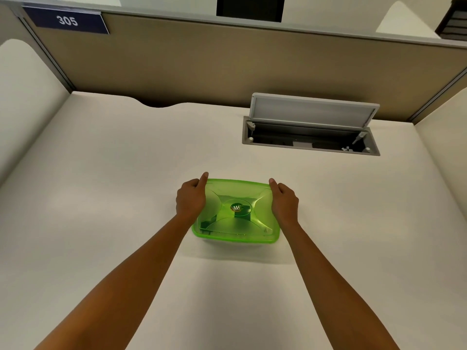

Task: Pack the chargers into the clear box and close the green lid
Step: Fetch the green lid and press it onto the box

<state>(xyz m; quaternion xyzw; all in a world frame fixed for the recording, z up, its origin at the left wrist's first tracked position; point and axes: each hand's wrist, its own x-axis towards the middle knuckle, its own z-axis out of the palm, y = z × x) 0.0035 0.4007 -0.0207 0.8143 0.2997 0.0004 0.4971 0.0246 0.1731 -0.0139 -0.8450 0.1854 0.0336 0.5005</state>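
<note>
Just below frame centre, the green lid point(236, 210) sits on the clear box point(235, 240), looking nearly shut. The left hand point(190, 199) and right hand point(284, 200) clasp its side edges. Chargers aren't clearly visible. Upper right, the desk hatch point(312, 125) stands open.

Office cubicle: pale desk point(101, 173) walled by tan partition point(202, 64), number sign "305" point(66, 20) far left, open cable hatch point(312, 125) far right.

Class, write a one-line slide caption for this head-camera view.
Left hand and right hand grip the sides of the green lid on a beige desk.
</note>
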